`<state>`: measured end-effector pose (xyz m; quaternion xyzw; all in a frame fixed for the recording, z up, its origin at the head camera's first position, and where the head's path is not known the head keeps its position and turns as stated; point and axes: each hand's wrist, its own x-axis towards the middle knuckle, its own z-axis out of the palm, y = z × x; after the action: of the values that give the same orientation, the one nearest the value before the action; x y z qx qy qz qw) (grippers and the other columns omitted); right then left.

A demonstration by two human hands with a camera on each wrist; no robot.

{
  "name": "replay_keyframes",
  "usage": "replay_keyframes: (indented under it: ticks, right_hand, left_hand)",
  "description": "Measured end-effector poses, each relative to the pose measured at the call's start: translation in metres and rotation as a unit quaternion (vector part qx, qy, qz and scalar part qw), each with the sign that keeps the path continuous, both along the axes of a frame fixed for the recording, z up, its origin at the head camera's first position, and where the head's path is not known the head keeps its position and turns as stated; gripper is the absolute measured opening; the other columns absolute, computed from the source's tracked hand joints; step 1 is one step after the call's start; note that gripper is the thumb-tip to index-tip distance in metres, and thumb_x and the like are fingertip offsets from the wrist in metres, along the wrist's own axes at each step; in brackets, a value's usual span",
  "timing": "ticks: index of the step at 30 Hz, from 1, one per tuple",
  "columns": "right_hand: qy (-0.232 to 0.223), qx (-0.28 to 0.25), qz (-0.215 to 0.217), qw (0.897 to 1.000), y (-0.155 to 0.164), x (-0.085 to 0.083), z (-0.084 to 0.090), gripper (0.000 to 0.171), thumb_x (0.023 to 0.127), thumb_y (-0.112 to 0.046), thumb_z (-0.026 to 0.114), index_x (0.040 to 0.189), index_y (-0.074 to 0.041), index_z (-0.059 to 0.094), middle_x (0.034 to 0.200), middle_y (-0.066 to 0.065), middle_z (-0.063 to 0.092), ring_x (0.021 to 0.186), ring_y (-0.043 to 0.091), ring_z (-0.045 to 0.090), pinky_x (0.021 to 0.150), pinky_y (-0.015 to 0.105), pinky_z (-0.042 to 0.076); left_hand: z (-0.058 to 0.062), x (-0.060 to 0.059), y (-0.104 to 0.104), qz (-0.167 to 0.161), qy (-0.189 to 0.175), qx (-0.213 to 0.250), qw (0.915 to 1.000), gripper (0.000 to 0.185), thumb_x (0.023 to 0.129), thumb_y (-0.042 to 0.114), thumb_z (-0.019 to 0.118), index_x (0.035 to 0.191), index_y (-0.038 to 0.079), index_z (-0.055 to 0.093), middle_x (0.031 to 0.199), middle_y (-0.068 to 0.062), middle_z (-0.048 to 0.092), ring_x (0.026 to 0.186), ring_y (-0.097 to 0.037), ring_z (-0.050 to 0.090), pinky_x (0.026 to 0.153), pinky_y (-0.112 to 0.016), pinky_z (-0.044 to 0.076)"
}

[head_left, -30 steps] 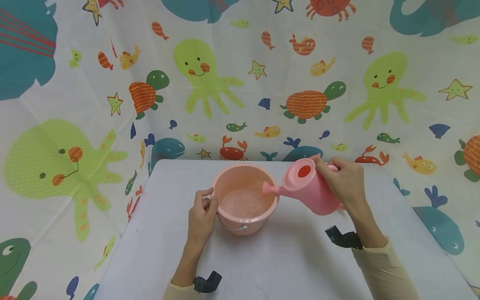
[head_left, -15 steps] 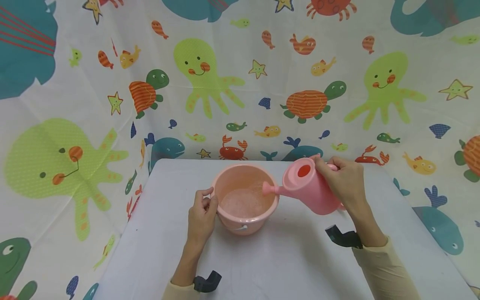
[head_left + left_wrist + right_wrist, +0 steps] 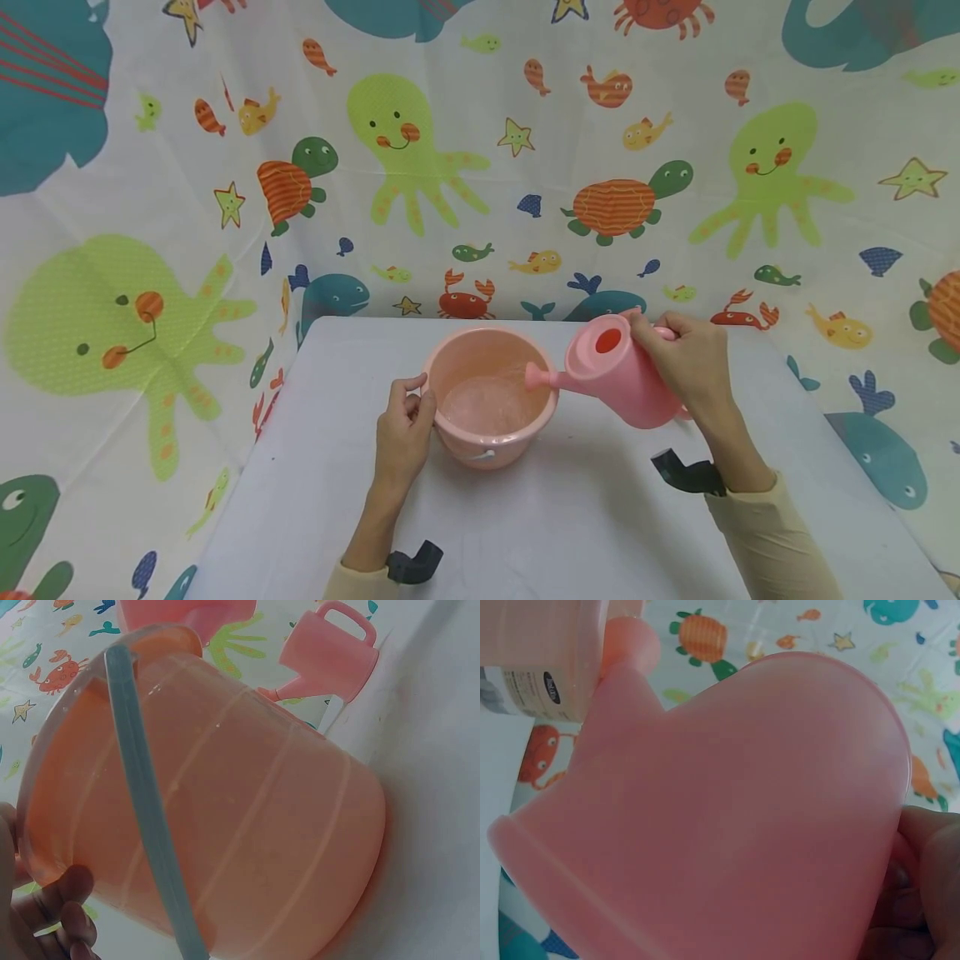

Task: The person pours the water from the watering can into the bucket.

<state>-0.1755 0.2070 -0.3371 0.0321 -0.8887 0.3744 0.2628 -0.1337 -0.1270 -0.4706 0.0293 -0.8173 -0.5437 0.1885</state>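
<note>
A peach-pink bucket (image 3: 491, 446) stands on the white table, with shallow water (image 3: 487, 407) rippling inside. My left hand (image 3: 405, 433) pinches its rim on the left side, thumb and forefinger at the edge. A pale bail handle (image 3: 146, 787) hangs down the bucket's side in the left wrist view. My right hand (image 3: 686, 358) grips the handle of a pink watering can (image 3: 637, 387), held tilted to the left. Its spout rose (image 3: 536, 377) is over the bucket's right rim, and fine streams fall from it. In the right wrist view the can's body (image 3: 742, 802) fills most of the picture.
A second, smaller-looking pink watering can (image 3: 330, 652) stands on the table beyond the bucket in the left wrist view; from the head the held can mostly hides it. A sea-animal curtain (image 3: 465, 183) hangs behind the white table (image 3: 337, 367).
Both hands, the bucket and the tilted watering can keep their places. Only the ripples on the water in the bucket differ slightly.
</note>
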Motion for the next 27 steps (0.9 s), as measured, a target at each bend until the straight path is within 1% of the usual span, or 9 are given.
replay_keyframes:
  ticks: [9,17,27]
  right_hand:
    - [0.003,0.003,0.007,1.0,-0.002,-0.0007,0.0017,0.04,0.09,-0.037,0.069,0.07,-0.003,0.068,0.072,0.014,0.07,0.066,0.025,0.063,0.062,0.011,0.047]
    - [0.0,0.006,0.006,1.0,-0.0017,-0.0014,0.0017,0.041,0.091,-0.037,0.068,0.07,-0.002,0.068,0.073,0.015,0.07,0.066,0.028,0.064,0.062,0.011,0.047]
    - [0.006,0.01,0.011,1.0,-0.0008,-0.0021,0.0014,0.039,0.091,-0.035,0.068,0.07,-0.002,0.068,0.071,0.014,0.069,0.066,0.027,0.063,0.062,0.01,0.046]
  left_hand:
    - [-0.0006,0.0,-0.0001,0.001,0.002,0.004,1.0,0.027,0.101,0.022,0.054,0.126,0.013,0.059,0.062,0.0,0.053,0.05,-0.003,0.037,0.045,-0.02,0.029]
    - [-0.0011,-0.0002,0.0001,0.001,0.005,0.004,1.0,0.027,0.101,0.022,0.055,0.127,0.013,0.059,0.062,0.0,0.053,0.051,-0.004,0.038,0.046,-0.02,0.03]
    - [-0.0015,-0.0007,0.0006,0.001,0.006,0.001,1.0,0.028,0.101,0.023,0.054,0.127,0.013,0.058,0.063,-0.001,0.056,0.052,-0.004,0.039,0.046,-0.021,0.031]
